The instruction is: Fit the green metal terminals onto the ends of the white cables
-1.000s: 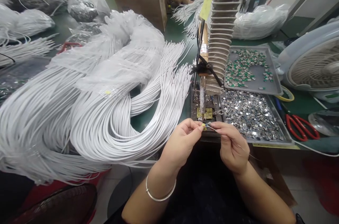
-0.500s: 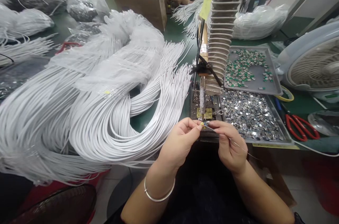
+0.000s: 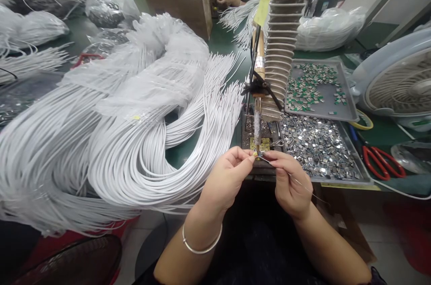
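My left hand [image 3: 225, 181] is closed, thumb and forefinger pinching a tiny connector [image 3: 259, 155] right under the tip of an upright soldering iron [image 3: 257, 125]. Fingertips hide most of the piece; a bit of yellow shows beside it. My right hand [image 3: 292, 182] is closed as well, its fingertips close to the connector's other side. A thin strand of solder wire [image 3: 303, 185] runs through those fingers and trails off to the lower right. Whether the right fingertips also touch the connector, I cannot tell.
Bundled white cables [image 3: 141, 159] in plastic fill the left. A ribbed duct [image 3: 283, 29] hangs behind the iron. On the right are a tray of green-ended parts [image 3: 343, 92], a tray of metal shells [image 3: 365, 173], red-handled scissors [image 3: 384, 164] and a fan [image 3: 400, 78]. A person sits opposite.
Both hands have shifted slightly left and up, bringing the connector closer under the iron's tip. The solder wire has moved along with the right hand.
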Available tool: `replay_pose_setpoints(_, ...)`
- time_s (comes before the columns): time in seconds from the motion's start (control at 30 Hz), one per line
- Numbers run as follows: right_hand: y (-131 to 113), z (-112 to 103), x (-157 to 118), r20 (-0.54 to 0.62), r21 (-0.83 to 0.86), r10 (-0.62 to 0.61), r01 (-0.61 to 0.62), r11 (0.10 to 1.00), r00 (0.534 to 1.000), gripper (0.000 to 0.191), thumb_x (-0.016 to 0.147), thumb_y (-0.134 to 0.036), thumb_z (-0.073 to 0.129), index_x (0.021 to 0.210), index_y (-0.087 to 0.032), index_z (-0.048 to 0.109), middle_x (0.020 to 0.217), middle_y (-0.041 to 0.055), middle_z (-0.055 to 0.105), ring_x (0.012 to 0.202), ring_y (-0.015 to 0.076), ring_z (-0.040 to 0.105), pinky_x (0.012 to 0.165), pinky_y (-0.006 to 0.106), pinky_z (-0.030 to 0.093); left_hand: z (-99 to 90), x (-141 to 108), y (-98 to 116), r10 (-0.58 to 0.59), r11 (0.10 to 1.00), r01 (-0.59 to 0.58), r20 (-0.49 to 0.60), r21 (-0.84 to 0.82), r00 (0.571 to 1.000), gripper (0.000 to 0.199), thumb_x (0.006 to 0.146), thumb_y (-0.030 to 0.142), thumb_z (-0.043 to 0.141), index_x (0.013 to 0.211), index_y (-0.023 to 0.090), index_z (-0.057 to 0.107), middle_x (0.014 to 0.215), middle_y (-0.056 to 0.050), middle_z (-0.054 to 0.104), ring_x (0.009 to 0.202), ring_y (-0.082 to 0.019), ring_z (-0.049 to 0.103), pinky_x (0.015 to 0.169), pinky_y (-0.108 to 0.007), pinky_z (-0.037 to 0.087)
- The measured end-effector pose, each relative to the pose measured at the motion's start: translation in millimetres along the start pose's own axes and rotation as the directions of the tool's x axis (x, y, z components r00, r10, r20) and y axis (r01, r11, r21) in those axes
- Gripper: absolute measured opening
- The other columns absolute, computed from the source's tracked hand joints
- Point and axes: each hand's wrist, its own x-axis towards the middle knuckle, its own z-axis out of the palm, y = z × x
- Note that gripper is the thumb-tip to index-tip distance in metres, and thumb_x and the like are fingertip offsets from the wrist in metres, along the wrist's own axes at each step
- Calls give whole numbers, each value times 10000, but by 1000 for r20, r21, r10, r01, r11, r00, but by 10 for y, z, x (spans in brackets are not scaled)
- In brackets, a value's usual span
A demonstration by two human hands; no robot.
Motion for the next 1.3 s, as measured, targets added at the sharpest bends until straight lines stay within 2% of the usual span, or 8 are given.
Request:
replay_pose_setpoints(0.63,13,34,18,3,-21,-9,9,1000,1000,237,850,-68,471,1004,-206,587,1025,85,677,953,194,658,803,379,566,14,-21,38,3,1000,-3,-2,-30,1000,177,692,129,690,581,129,552,779,12,630,561,-23,495,551,-145,400)
replay_pose_setpoints(0.97,-14,20,35,15,-70,-25,26,997,1000,233,836,-67,495,990,-206,601,1012,83,681,939,191,660,790,362,567,19,-35,42,7,1000,-7,-8,2,1000,186,662,182,720,590,142,553,788,-2,638,636,-70,537,627,-201,427)
replay_pose_setpoints(1.3,-20,21,-17,18,-67,-9,10,998,1000,239,829,-46,478,973,-193,599,972,84,671,916,179,653,768,346,566,-4,-20,-37,-1,1000,1,-4,25,1000,194,676,177,705,586,148,536,761,4,619,627,-68,522,644,-201,434)
